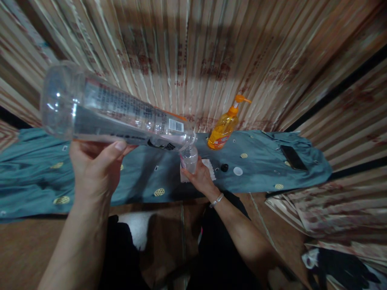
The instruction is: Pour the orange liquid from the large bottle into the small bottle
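My left hand (98,159) is closed round a large clear plastic bottle (121,112) with a printed label and a barcode. The bottle lies tilted, its uncapped neck pointing right and down. That neck meets the mouth of a small clear bottle (190,161), which stands upright in the grip of my right hand (201,177). Whether liquid passes between them I cannot tell. A white tissue (208,164) lies under the small bottle. Right of it are a black cap (224,167) and a white cap (238,171).
An orange pump bottle (222,129) holding yellow-orange liquid stands at the back of the surface covered in teal cloth (136,177). A black phone (293,157) lies at the right end. Pleated curtains (181,52) hang behind. Dark clothing or a bag (341,268) is at lower right.
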The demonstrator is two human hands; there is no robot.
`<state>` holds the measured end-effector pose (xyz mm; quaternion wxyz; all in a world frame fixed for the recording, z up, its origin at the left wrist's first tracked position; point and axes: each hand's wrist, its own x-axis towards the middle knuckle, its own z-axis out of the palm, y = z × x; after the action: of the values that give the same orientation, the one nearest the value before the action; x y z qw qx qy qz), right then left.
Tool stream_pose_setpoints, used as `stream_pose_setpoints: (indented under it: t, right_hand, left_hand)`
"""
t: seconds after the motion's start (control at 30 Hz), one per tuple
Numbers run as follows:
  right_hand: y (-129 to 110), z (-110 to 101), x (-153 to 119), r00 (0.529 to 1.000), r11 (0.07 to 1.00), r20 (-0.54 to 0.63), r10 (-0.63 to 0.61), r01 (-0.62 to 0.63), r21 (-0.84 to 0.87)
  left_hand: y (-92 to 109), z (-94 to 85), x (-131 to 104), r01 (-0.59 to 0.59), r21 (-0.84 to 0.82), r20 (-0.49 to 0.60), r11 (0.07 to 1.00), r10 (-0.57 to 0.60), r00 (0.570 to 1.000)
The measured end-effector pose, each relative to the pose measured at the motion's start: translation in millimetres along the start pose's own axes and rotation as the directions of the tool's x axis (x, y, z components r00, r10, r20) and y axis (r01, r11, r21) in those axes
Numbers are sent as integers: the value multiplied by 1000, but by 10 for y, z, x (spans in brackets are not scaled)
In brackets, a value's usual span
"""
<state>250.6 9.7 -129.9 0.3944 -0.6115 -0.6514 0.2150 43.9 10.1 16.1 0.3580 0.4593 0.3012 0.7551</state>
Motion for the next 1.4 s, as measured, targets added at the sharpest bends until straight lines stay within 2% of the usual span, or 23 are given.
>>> stream_pose_setpoints:
  t: [1.07,1.27,1.4]
  right_hand:
    - [-35,-21,0,1000,1000,20,7,-7,-1]
    - [-56,-27,-3,1000,1000,22,20,-20,-7]
    - [-45,-17,0,1000,1000,18,18,-18,-16]
  left_hand:
    - [24,51,-25,-6,-3,1,1000,6,1000]
    - [36,47,-21,-10,-16,30,1000,10,1000]
    - [37,47,-17,-5,-15,7,1000,6,1000]
